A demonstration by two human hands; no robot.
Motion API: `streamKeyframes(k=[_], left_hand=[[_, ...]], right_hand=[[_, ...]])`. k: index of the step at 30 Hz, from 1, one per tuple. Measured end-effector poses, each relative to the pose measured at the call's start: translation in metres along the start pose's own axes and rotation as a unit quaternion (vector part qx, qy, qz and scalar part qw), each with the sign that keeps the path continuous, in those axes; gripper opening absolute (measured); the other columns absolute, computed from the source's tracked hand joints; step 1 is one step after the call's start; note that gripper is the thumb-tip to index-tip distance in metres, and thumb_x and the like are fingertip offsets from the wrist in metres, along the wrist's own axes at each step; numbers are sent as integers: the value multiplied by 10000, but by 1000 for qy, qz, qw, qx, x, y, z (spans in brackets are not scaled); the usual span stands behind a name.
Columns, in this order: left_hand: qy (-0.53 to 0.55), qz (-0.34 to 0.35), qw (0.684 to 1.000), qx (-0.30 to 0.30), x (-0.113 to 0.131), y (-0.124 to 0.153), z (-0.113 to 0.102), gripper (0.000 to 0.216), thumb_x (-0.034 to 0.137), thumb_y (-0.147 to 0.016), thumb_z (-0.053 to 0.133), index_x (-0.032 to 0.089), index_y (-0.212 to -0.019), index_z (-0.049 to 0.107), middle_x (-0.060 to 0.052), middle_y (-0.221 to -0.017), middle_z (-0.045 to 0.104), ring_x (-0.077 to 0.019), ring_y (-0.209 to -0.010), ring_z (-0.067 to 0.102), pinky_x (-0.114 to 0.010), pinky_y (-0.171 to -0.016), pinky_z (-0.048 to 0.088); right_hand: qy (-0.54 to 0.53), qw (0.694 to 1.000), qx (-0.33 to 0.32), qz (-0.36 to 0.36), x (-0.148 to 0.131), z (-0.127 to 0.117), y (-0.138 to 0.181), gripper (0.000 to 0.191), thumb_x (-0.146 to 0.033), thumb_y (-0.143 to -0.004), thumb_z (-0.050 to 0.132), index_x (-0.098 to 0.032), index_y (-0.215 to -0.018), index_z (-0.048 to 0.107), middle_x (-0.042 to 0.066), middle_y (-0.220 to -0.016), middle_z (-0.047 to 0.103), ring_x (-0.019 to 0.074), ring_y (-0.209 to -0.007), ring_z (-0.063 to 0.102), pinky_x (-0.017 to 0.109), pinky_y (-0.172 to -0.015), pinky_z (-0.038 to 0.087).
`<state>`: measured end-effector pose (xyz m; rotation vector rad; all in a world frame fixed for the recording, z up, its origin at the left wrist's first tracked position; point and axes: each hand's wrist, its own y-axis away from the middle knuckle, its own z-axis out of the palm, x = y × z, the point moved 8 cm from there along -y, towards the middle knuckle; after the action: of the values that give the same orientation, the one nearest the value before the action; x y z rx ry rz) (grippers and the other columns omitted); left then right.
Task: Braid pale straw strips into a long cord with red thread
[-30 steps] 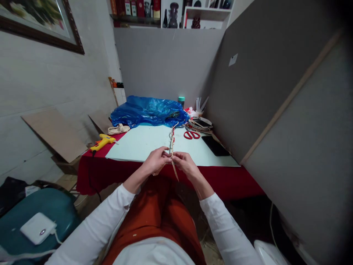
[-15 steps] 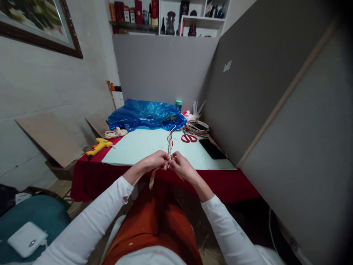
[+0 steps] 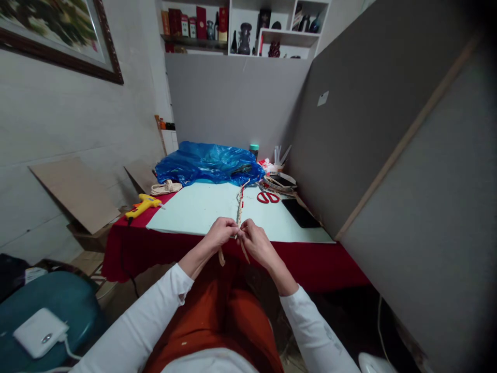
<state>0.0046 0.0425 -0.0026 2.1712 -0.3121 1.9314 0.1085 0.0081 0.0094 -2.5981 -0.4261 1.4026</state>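
A thin cream braid (image 3: pixel 239 211) with red bits along it lies over the pale green board (image 3: pixel 194 207), running from its far part to the near edge. At the braid's near end my left hand (image 3: pixel 221 232) and my right hand (image 3: pixel 254 240) almost meet, both closed, fingertips pinching its strands. One flat tan strand (image 3: pixel 221 257) hangs below my left hand. Another tan strand (image 3: pixel 245 252) dangles under my right. My fingers hide the exact point where the strands cross.
Red-handled scissors (image 3: pixel 267 197) and a black phone (image 3: pixel 301 213) lie on the right. A yellow glue gun (image 3: pixel 143 205) and a woven sandal (image 3: pixel 166 188) are on the left. Blue plastic (image 3: pixel 209 163) covers the back. A grey panel (image 3: pixel 373 134) borders the right side.
The tan strand under my left hand hangs straighter and further right. A strand now shows below my right hand. The view has shifted slightly; both hands stay at the braid's end.
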Motion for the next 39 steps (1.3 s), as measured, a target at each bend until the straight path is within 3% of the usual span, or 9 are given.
streamKeyframes(k=[5,12,16,22,29,33,39], left_hand=[[27,-6,1000,15,-6,-2,-2,172,264,-605,650,154,-561,525,81,-431,385,-38,-381,263,-218,-431,164],[38,-3,999,-19,-5,2,2,220,316,-632,664,155,-620,514,95,-455,348,-30,-381,240,-209,-424,134],[51,-16,997,-53,-6,1,6,257,331,-650,688,154,-642,502,91,-476,359,-24,-389,251,-191,-419,144],[88,-47,990,-97,-7,2,9,279,326,-681,713,147,-689,499,59,-520,443,0,-382,185,-180,-403,91],[102,-52,991,-71,-9,0,7,244,264,-638,737,124,-683,543,25,-552,510,2,-381,248,-175,-396,111],[105,-54,991,-60,-8,0,7,232,260,-622,739,120,-635,553,60,-477,435,1,-365,222,-189,-390,99],[109,-52,991,-58,-7,3,6,228,271,-629,737,116,-650,571,80,-459,388,-1,-373,202,-198,-398,90]], right_hand=[[34,999,0,-8,-2,-2,2,210,-291,-918,417,-213,-742,500,-21,-577,556,135,-540,468,241,-580,310],[18,999,31,-4,3,-6,1,245,-330,-902,439,-212,-692,489,-35,-615,487,132,-603,429,236,-607,291],[-44,999,11,-5,9,-8,1,217,-342,-873,474,-199,-715,516,-22,-664,518,134,-661,458,236,-643,328],[-193,979,-57,41,23,-2,3,239,-419,-850,467,-188,-834,527,-41,-624,526,78,-440,322,225,-447,252],[-283,953,-64,86,24,-1,9,292,-451,-807,547,-167,-747,523,-78,-509,386,45,-397,222,213,-411,138],[-300,948,-50,96,26,-1,12,297,-447,-804,568,-165,-717,537,-100,-447,292,48,-395,193,217,-409,116],[-335,937,-37,96,30,-4,23,293,-441,-792,596,-147,-784,586,-48,-578,479,42,-425,280,211,-417,159]])
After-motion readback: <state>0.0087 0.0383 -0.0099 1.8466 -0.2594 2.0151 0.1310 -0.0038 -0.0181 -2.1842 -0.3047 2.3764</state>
